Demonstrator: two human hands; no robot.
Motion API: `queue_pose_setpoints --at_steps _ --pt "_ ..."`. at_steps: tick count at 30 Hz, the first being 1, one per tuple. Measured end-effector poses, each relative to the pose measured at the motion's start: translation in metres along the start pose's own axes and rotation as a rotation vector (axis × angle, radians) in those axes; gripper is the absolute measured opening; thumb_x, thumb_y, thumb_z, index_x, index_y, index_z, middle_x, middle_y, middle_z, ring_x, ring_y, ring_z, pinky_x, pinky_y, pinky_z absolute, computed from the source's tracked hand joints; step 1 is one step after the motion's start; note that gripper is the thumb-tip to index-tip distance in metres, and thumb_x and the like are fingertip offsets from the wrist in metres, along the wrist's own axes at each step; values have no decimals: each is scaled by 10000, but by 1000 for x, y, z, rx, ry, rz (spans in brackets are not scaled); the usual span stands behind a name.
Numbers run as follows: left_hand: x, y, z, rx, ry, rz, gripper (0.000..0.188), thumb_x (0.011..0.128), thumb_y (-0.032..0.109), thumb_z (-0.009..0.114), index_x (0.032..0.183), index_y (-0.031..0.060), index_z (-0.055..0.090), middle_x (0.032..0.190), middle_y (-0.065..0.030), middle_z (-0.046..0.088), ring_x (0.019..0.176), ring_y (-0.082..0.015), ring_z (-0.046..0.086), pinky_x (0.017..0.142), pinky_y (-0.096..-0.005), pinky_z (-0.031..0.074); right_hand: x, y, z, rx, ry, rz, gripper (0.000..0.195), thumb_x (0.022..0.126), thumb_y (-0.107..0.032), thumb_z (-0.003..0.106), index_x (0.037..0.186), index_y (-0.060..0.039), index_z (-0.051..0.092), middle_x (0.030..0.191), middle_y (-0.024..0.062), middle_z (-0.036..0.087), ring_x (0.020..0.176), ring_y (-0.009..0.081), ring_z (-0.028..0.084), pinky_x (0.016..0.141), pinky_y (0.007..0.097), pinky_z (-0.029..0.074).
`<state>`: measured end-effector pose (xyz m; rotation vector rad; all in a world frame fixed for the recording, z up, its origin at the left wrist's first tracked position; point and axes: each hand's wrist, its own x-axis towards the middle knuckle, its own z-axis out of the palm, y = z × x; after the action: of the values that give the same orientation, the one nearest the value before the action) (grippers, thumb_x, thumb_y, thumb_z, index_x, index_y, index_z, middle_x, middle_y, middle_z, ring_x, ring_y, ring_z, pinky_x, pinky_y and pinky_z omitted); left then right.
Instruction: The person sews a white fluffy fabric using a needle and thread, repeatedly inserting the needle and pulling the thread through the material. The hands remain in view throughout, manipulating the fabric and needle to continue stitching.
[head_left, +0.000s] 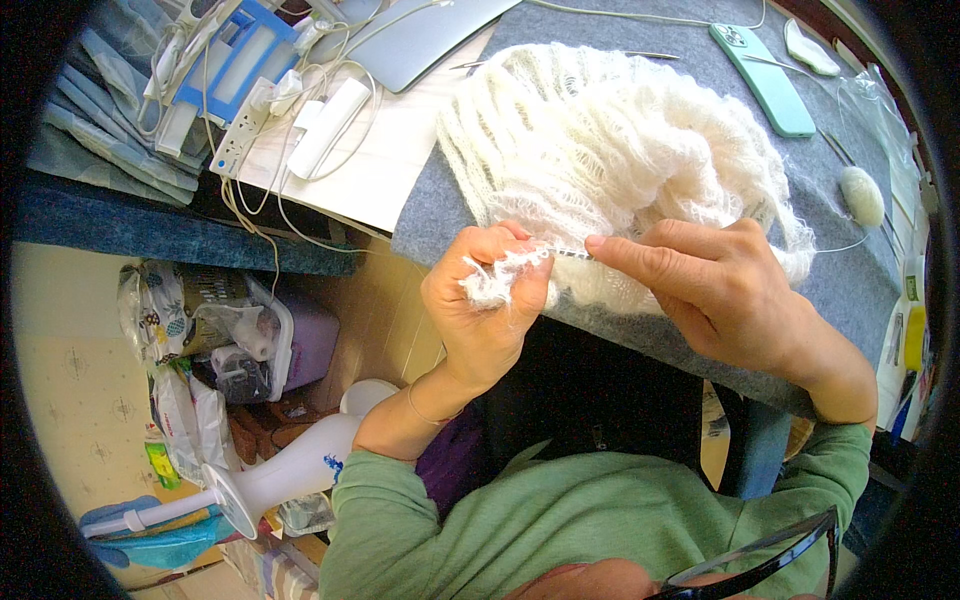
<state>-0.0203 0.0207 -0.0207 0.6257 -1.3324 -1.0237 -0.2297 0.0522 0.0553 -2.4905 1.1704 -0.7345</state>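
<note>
A large piece of cream-white fuzzy lace knitting (592, 142) lies gathered in folds before me. My left hand (484, 300) grips a bunched edge of it, with loose white fuzz between thumb and fingers. A thin knitting needle (571, 253) carrying a short row of stitches spans the gap between my hands. At its right end, my right hand (705, 285) has its index fingertip on the needle; the other fingers are curled, and the rest of the needle is hidden. Another needle tip (652, 55) sticks out behind the knitting's far edge.
The knitting rests on a grey felt mat (840, 270). Beyond it are a phone in a teal case (772, 90), a small white yarn ball (861, 196) and a laptop (420, 41). Cables trail from a power strip (241, 139) at left. A lidded purple bin (311, 337) stands below.
</note>
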Motion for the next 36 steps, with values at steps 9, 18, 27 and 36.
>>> queue_pose_setpoints --at_steps 9,18,27,36 --pt "1 0 1 5 -9 36 147 780 -17 706 827 5 568 799 -33 596 787 -130 536 850 -323 455 0 0 1 9 16 4 534 683 1 633 1206 -100 601 798 53 606 620 265 613 510 362 495" --pt "0 3 2 62 -8 2 116 799 -19 689 864 0 595 829 -49 619 763 -86 535 693 -223 440 1 -1 -2 -10 -1 10 522 692 -5 624 1205 -96 598 804 63 608 628 277 615 514 371 495" --pt "2 5 0 211 -32 35 92 811 -12 680 886 6 630 808 -34 639 701 -68 542 636 -212 434 0 1 -1 -4 21 -11 524 734 89 569 1234 -67 595 750 100 571 571 254 562 510 351 455" --pt "4 8 -3 269 -68 -7 70 822 11 673 877 7 629 767 -24 629 678 -64 536 616 -215 430 0 3 -2 -15 24 -4 517 702 107 572 1185 -67 631 799 102 606 612 259 598 534 350 479"
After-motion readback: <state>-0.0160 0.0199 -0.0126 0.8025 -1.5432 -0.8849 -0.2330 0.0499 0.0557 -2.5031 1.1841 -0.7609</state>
